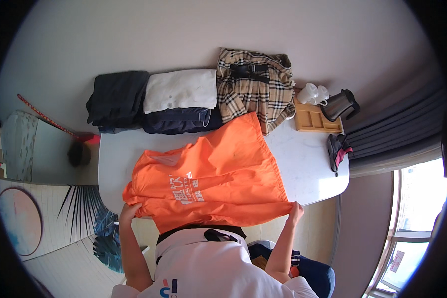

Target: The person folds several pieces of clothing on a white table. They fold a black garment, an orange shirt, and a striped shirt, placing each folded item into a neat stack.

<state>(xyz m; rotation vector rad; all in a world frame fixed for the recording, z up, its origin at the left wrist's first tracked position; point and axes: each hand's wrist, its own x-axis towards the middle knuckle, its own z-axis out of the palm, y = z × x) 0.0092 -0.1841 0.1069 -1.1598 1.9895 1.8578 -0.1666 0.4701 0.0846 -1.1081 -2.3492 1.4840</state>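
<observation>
An orange garment [223, 167] with white writing lies spread over the near side of a white table [305, 167], its near edge close to my body. My left hand [129, 212] grips its near left corner, and my right hand [296, 211] pinches the near right corner at the table's front edge. The garment's upper right part reaches a beige plaid garment [255, 89] with a black buckled strap at the back. Beside that sit a folded white cloth [182, 89] on dark blue clothing [175, 120], and a stack of folded dark clothes [117, 98].
At the back right, a wooden tray [316, 119] stands with white cups [308, 93] and an electric kettle [339, 105]. A dark and pink item [337, 151] lies by the right edge, near a grey curtain [395, 126]. A blue chair [318, 275] with clothes stands behind my right arm.
</observation>
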